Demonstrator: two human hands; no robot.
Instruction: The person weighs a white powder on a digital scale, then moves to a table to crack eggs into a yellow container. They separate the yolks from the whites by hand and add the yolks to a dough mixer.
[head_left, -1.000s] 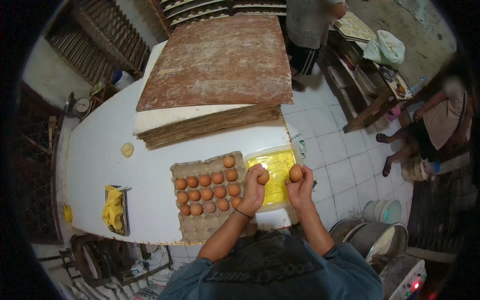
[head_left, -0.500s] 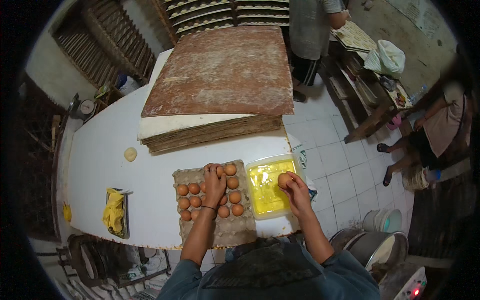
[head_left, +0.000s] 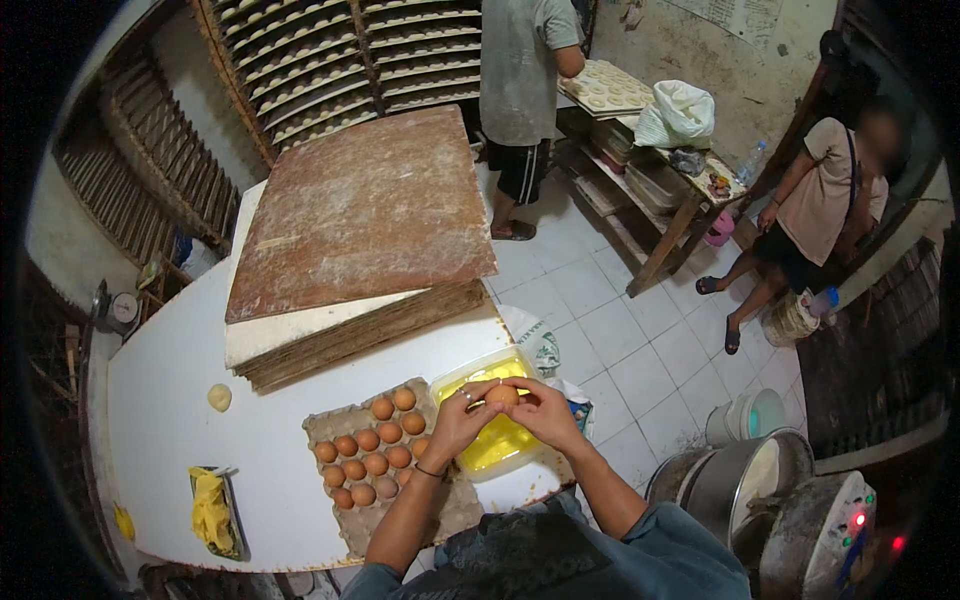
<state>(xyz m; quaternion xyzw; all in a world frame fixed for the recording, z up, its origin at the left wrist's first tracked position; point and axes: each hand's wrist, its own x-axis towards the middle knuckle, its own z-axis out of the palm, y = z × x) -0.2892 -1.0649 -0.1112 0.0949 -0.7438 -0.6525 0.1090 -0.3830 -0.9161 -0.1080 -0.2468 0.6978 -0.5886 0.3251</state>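
Observation:
A brown egg (head_left: 502, 396) is held between my left hand (head_left: 464, 425) and my right hand (head_left: 543, 413), fingers closed around it from both sides. Below the hands stands a rectangular clear plastic tub (head_left: 436, 388) with glossy yellow liquid (head_left: 497, 443) in it. My wrists and fingers hide part of the tub. On its left, close to my left forearm, lies a grey cardboard egg tray (head_left: 325, 430) holding several brown eggs (head_left: 367, 439); its front rows are bare. I cannot make out any crack in the held egg.
Stacked floury boards (head_left: 360, 215) cover the table's far part. A dough ball (head_left: 219, 397) and a tray of yellow paste (head_left: 212, 512) lie left. A metal mixer bowl (head_left: 765, 485) stands right. One person (head_left: 520, 80) works beyond; another (head_left: 815, 190) is at the right.
My left hand has left the egg tray and joined the right hand at the egg above the tub. The view has shifted to the right and up.

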